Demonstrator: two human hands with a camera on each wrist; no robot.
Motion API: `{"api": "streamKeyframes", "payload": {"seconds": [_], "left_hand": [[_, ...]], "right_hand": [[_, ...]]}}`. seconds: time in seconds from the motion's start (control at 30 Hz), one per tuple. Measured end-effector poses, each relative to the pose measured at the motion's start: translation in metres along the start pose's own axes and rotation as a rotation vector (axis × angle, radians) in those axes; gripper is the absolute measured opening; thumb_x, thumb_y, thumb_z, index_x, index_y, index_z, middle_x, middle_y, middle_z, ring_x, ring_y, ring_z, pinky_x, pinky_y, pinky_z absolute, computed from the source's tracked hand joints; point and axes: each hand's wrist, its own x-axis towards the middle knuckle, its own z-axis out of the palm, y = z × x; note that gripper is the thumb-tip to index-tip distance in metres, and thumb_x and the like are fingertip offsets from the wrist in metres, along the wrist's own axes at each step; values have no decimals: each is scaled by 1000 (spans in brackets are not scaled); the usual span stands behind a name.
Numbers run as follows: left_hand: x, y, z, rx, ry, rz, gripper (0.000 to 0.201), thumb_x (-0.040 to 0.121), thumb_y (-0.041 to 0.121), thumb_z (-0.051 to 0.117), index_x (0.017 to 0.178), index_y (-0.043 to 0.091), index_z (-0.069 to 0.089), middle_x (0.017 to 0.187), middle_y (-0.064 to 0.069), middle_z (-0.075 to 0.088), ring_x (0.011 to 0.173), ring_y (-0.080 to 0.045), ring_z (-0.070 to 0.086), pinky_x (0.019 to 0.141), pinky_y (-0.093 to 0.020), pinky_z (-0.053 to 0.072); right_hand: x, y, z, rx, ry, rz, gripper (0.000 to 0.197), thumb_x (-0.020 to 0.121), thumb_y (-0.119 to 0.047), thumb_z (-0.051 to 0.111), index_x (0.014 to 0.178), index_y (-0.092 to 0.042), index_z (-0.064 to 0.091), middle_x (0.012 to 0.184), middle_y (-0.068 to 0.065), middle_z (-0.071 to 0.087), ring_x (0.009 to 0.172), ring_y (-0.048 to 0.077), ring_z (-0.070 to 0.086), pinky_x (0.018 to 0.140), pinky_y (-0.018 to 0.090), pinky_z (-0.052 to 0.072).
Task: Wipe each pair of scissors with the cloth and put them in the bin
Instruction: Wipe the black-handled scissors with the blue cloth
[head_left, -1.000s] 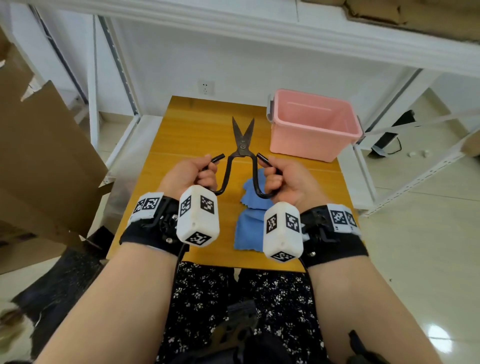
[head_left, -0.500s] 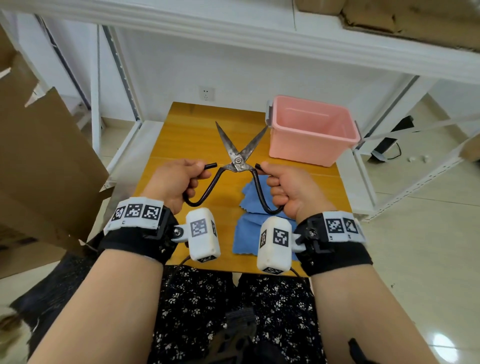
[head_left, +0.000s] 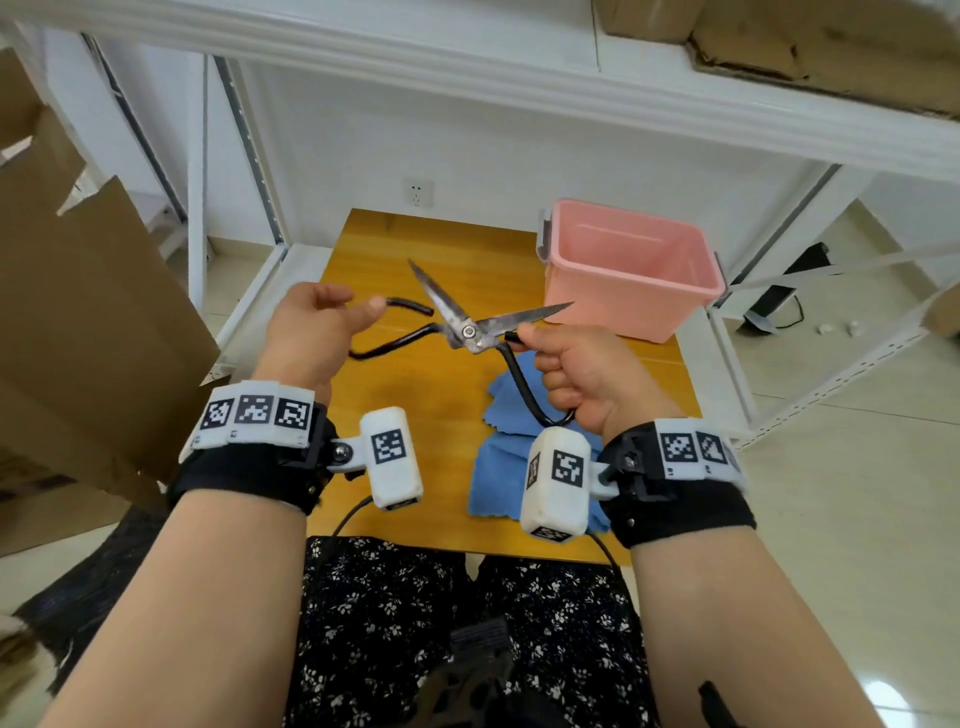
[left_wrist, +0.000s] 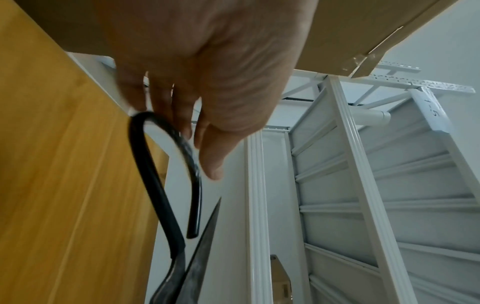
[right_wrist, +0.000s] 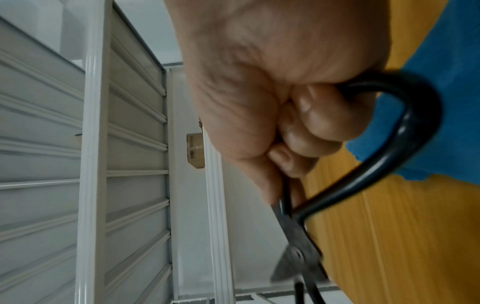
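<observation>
A pair of scissors (head_left: 469, 331) with black loop handles and worn steel blades is held above the wooden table (head_left: 426, 400), blades spread wide. My left hand (head_left: 317, 332) holds the left handle, thumb on its free end. In the left wrist view that handle (left_wrist: 166, 205) loops around the left hand's fingers (left_wrist: 182, 115). My right hand (head_left: 582, 379) grips the right handle in a fist, and the right wrist view shows the handle (right_wrist: 389, 164) there. A blue cloth (head_left: 498, 457) lies crumpled on the table below the right hand. The pink bin (head_left: 623, 312) stands at the table's back right.
Large cardboard sheets (head_left: 78, 312) lean at the left of the table. White metal shelving (head_left: 249, 156) frames the back and both sides. Tiled floor (head_left: 831, 467) lies to the right. My lap in dark flowered cloth is at the table's near edge.
My hands have moved apart and the blades have swung from nearly closed to wide open. The right blade now points toward the bin.
</observation>
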Motion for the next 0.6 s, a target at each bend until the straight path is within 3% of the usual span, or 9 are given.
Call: {"api": "streamKeyframes", "payload": {"seconds": [0.07,0.13,0.2,0.33,0.43,0.6], "left_hand": [[0,2,-1,-11,22,-13,26,87,36,72,101,17,62,96,5,60,92,-13,51,79,-33,37],[-2,1,1,-49,-102,-62,19,90,37,67,88,18,66,78,6,57,72,-11,47,63,-28,39],[-7,-2,9,-37,-267,-146,24,94,39,61,88,17,70,71,6,61,63,-11,48,55,-25,36],[-20,-13,30,-90,-494,-302,29,99,36,54,112,14,68,96,2,73,86,-15,62,71,-29,44],[-27,-20,42,-266,-519,-353,32,99,27,55,126,10,60,110,-2,70,98,-18,65,79,-32,47],[-31,-29,55,-431,-472,-278,48,94,12,62,139,11,44,120,-5,63,106,-22,67,89,-40,52]], "right_hand": [[4,2,4,100,52,-16,19,97,-25,61,90,-8,67,60,-4,27,41,6,16,34,20,12],[7,4,5,171,85,-9,20,98,-26,60,88,-9,66,60,-3,27,39,6,16,32,19,13],[8,4,5,192,94,0,20,97,-26,60,88,-10,66,60,-4,27,39,6,16,32,19,13],[5,4,7,177,59,24,19,97,-25,61,84,-12,65,56,-5,30,39,6,16,32,19,12],[5,7,9,170,32,49,18,98,-26,59,86,-12,62,53,-6,30,38,5,17,31,18,13],[5,16,12,195,-4,118,18,101,-23,53,89,-13,63,55,-5,35,39,5,24,36,16,22]]}}
